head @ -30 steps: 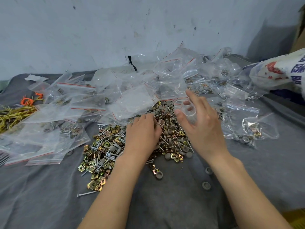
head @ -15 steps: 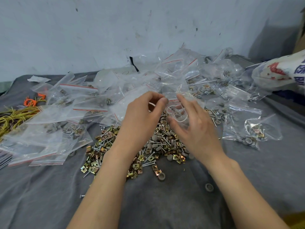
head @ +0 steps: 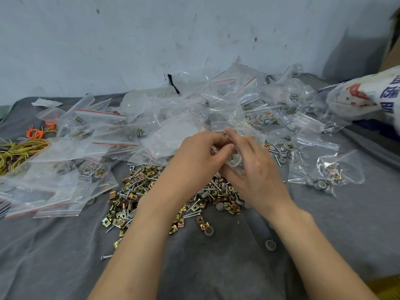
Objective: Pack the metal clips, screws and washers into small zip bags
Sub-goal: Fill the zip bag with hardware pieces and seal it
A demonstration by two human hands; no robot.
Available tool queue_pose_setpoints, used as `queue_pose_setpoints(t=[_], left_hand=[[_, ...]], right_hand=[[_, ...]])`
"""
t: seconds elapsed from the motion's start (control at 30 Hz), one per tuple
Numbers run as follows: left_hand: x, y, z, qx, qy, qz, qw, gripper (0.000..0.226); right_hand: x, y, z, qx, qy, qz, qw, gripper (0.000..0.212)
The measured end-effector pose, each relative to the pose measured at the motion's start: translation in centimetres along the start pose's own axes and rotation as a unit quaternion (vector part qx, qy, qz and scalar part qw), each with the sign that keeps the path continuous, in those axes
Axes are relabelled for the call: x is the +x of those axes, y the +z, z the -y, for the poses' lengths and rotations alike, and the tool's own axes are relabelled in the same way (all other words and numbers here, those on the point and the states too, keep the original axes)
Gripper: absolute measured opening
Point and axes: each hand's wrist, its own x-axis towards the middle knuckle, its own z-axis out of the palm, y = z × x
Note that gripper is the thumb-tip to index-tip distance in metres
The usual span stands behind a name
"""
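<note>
Packing hardware over a grey cloth [head: 216,273]: small clear plastic zip bag [head: 237,164] gripped in the curled fingers of the right hand [head: 257,176], mouth seemingly turned toward the left hand [head: 194,156], met there by thumb and forefinger pinching at the opening, any part between them hidden. Directly beneath both wrists and toward the body, the loose heap of brass-coloured metal clips, silver screws and grey round washers [head: 138,191], nearest the left hand. Spread to the left, behind and right, clear red-striped zip bags [head: 65,191] holding small mixed portions of the same parts.

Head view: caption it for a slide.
Right hand holds a small zip bag, left hand pinches its mouth, above the hardware pile.
</note>
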Motion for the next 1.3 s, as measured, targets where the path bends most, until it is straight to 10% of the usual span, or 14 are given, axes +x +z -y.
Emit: queue_pose_setpoints(t=[0.23,0.57,0.8,1.3], left_hand=[[0.4,0.5,1.2,-0.055,-0.038,-0.098,0.993,0.020],[0.3,7.4,3.3,0.233,-0.058,0.089,0.967,0.042],[1.7,9.7,2.9,0.341,-0.065,0.077,0.935,0.047],[0.8,6.4,4.4,0.283,-0.055,0.071,0.955,0.025]], right_hand=[[0.2,-0.6,-0.4,0.023,0.044,-0.025,0.998,0.063],[0.2,-1.9,-1.5,0.045,0.095,-0.071,0.992,0.059],[0.2,-2.6,-2.2,0.047,0.121,-0.084,0.988,0.058],[0.3,-2.6,-1.6,0.033,0.114,-0.075,0.990,0.059]])
